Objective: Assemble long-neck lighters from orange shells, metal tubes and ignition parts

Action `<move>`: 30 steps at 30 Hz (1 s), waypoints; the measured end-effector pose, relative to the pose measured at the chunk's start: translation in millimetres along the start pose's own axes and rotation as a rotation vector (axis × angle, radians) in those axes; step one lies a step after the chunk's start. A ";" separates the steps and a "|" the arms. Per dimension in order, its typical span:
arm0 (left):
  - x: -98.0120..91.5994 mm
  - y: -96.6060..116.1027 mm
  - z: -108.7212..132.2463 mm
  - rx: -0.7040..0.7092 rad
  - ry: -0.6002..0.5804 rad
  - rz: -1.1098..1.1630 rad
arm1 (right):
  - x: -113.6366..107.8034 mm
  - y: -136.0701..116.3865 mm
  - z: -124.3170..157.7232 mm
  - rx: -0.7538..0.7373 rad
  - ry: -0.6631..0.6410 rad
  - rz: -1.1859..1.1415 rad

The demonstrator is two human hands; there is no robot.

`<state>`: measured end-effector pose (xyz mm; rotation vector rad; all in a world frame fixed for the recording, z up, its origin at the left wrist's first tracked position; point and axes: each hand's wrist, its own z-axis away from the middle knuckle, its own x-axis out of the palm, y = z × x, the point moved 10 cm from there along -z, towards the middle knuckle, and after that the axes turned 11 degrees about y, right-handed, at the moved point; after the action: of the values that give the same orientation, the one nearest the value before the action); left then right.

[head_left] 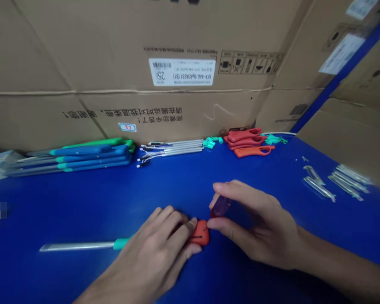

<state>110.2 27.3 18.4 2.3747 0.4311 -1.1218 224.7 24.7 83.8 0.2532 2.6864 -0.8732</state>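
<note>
My left hand [167,242] is closed over an orange-red handle [201,233], pressing it to the blue table. A dark slot shows in the handle's end, beyond my fingers. From the other side of this hand a long, thin metal shaft [79,246] with a teal collar [120,243] points left, in line with the handle; the join is hidden. My right hand [256,223] grips a short tool with a translucent purple-red handle [221,206], seemingly a screwdriver. It is held tilted at the right end of the orange-red handle. Its tip cannot be made out.
Along a cardboard wall [114,63] lie blue- and green-handled tools [91,155], metal tubes with wires [183,147], teal pieces [210,142] and red-orange handle shells [245,141]. More small teal parts [275,139] lie beside the shells. Several clear-wrapped thin pieces [348,181] are at right.
</note>
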 end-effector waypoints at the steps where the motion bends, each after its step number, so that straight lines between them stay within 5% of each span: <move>1: 0.0 0.4 -0.2 0.005 0.002 -0.004 | -1.9 0.3 0.6 -0.015 0.029 0.002; 30: 1.8 3.5 1.0 0.023 -0.041 -0.007 | 2.5 -1.0 5.6 0.039 0.021 -0.049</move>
<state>112.3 24.0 17.4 2.3674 0.4143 -1.1830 223.4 20.8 79.2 0.2066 2.7078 -0.9430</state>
